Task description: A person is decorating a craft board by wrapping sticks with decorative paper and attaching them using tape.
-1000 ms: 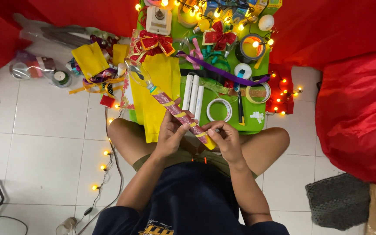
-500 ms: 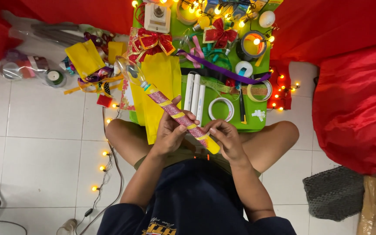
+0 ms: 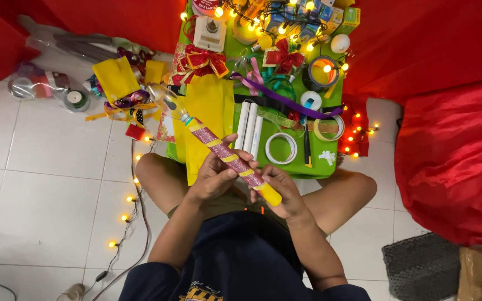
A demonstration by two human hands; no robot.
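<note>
White floor tiles underlie both hands' grips, left hand (image 3: 214, 179) and right hand (image 3: 283, 192), seemingly clamped on a glittery wand (image 3: 227, 155).

Pink glitter wand (image 3: 227, 155) with yellow bands, green table (image 3: 285, 167)

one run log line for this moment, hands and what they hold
left hand: grips wand mid-shaft | right hand: holds wand's yellow end | glitter wand: tilted, clear tip up-left | green board: beyond knees

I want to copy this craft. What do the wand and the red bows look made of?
Wand: seemingly a stiff tube wrapped in glittery pink tape with matte yellow bands, judging by its sparkle. Bows: glittery ribbon, probably fabric or foil.
</note>
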